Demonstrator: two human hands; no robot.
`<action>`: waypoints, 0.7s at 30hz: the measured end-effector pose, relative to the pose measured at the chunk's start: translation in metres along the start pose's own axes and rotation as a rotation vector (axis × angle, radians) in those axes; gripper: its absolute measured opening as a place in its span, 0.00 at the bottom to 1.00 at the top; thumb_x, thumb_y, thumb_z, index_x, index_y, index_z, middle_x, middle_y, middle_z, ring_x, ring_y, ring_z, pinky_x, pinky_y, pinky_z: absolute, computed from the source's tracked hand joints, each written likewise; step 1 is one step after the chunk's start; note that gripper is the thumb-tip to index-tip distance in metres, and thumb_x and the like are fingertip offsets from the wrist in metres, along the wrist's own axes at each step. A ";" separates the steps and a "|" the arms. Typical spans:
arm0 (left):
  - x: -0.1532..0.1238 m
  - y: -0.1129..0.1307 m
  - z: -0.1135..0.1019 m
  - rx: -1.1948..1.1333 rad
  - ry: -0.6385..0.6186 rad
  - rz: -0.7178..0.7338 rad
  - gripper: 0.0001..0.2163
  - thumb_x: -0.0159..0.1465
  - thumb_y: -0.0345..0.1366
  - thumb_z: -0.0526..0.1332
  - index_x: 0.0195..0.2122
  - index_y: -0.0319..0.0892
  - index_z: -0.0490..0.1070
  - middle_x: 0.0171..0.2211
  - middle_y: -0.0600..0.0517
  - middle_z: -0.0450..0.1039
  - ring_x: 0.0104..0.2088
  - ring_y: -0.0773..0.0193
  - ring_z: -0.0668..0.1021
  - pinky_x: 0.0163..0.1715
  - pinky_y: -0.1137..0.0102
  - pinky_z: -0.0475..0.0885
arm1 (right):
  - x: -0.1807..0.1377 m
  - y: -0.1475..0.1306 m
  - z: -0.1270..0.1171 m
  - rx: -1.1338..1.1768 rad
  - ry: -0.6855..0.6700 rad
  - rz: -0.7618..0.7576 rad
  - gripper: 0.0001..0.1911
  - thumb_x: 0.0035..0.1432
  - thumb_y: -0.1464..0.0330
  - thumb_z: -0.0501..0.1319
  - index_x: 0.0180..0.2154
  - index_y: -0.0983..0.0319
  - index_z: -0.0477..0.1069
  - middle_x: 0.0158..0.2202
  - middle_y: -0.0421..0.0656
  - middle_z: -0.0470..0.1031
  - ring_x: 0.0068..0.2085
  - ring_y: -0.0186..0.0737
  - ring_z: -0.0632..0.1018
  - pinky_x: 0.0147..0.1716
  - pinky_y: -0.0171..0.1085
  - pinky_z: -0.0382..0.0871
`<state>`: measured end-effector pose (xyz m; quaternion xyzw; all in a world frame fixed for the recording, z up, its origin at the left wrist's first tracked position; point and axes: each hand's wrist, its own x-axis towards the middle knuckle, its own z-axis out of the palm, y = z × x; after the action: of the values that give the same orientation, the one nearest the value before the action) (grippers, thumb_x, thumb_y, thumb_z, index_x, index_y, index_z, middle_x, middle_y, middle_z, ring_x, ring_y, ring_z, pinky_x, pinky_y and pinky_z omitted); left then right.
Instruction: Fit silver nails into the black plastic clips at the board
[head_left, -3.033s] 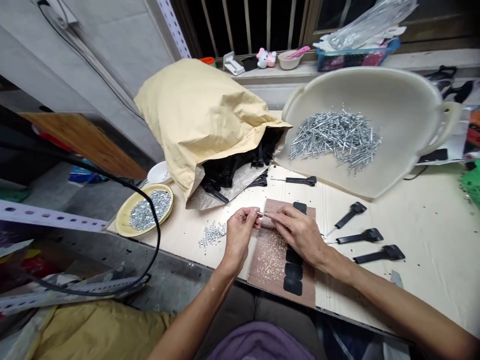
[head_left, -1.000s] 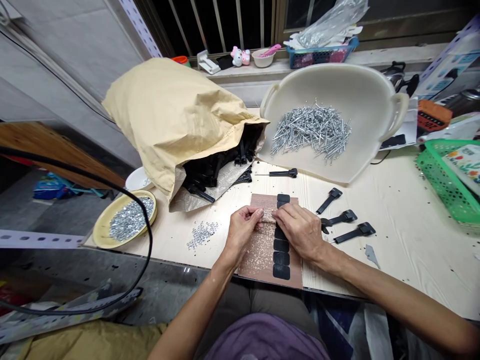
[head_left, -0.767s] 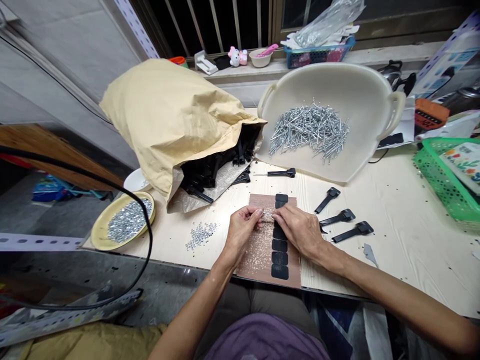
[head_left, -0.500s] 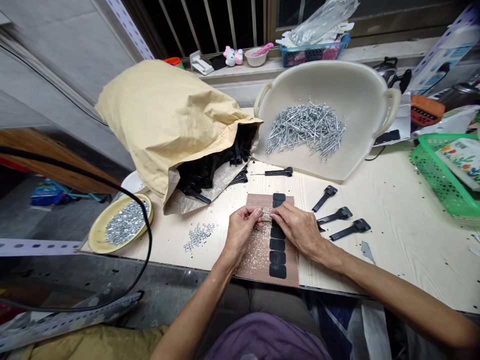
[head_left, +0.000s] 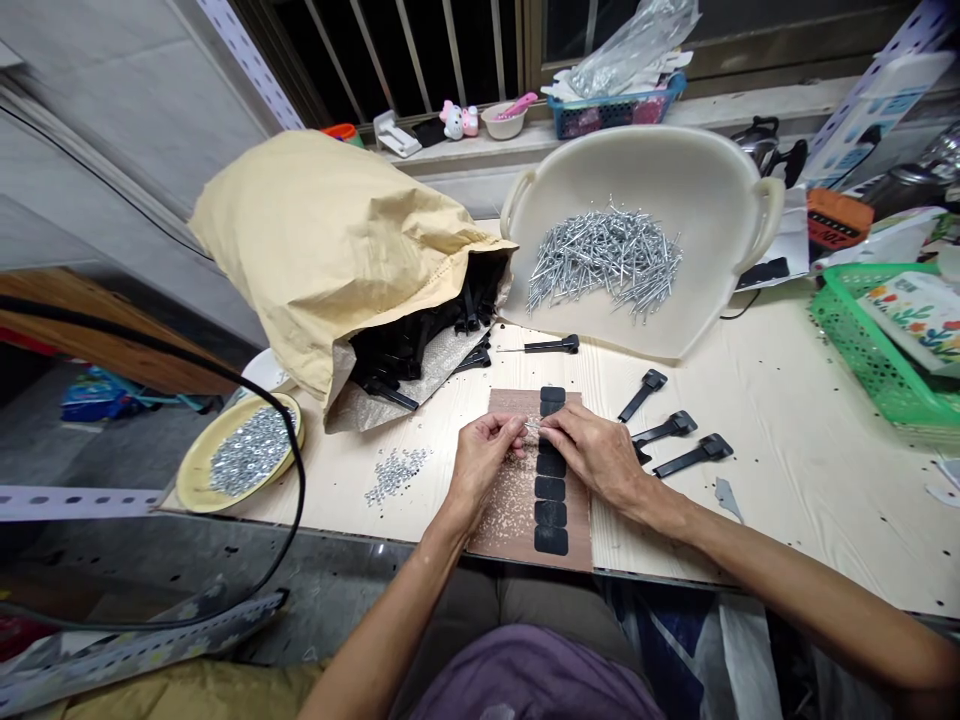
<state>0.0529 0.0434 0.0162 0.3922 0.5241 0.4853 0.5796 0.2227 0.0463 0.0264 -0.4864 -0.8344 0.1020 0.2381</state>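
Observation:
My left hand (head_left: pixel 484 458) and my right hand (head_left: pixel 596 452) meet above a brown board (head_left: pixel 504 530), their fingertips pinched together. Between them shows a thin silvery screw (head_left: pixel 532 426), with both hands closed on it; its ends are hidden by the fingers. Whether a small washer is also in the fingers, I cannot tell. Below the hands, a row of black rounded pads (head_left: pixel 551 488) runs down the board. Left of my left hand lies a loose scatter of small metal washers (head_left: pixel 397 474). Beside my right hand rest several black plastic handles (head_left: pixel 694 455).
A large paper sack (head_left: pixel 322 240) of black parts lies at the back left. A white basin (head_left: pixel 712 290) holds a heap of long screws (head_left: pixel 607 260). At the left stands a yellow bowl (head_left: pixel 189 470) of washers, with a black cable (head_left: pixel 298 480) crossing before it. A green basket (head_left: pixel 855 340) stands right.
The whole view has shifted slightly. My hands remain pinched over the board; the fingertips have come a little closer together, and less of the screw shows between them.

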 end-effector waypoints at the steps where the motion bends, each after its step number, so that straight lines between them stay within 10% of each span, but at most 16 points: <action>1: 0.000 0.000 0.001 0.004 0.006 -0.004 0.12 0.56 0.42 0.66 0.29 0.36 0.73 0.24 0.54 0.71 0.21 0.74 0.70 0.25 0.76 0.65 | 0.000 0.000 0.000 -0.007 0.008 0.004 0.14 0.67 0.64 0.50 0.39 0.61 0.72 0.35 0.42 0.74 0.33 0.32 0.74 0.27 0.31 0.61; 9: -0.003 0.003 0.001 0.065 0.036 0.037 0.12 0.55 0.42 0.66 0.29 0.36 0.73 0.24 0.54 0.71 0.22 0.73 0.70 0.25 0.76 0.65 | 0.000 -0.001 0.000 -0.033 0.002 0.025 0.17 0.67 0.62 0.48 0.37 0.61 0.72 0.34 0.42 0.74 0.32 0.34 0.73 0.26 0.33 0.58; 21: 0.001 0.002 0.003 0.165 0.010 0.008 0.13 0.55 0.44 0.65 0.28 0.36 0.74 0.22 0.54 0.70 0.22 0.71 0.69 0.24 0.74 0.65 | 0.010 0.014 0.002 0.571 -0.264 0.214 0.19 0.64 0.59 0.51 0.29 0.64 0.70 0.24 0.39 0.70 0.26 0.33 0.69 0.26 0.33 0.60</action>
<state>0.0554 0.0452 0.0182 0.4383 0.5637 0.4447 0.5407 0.2281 0.0621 0.0227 -0.4677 -0.7398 0.4183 0.2427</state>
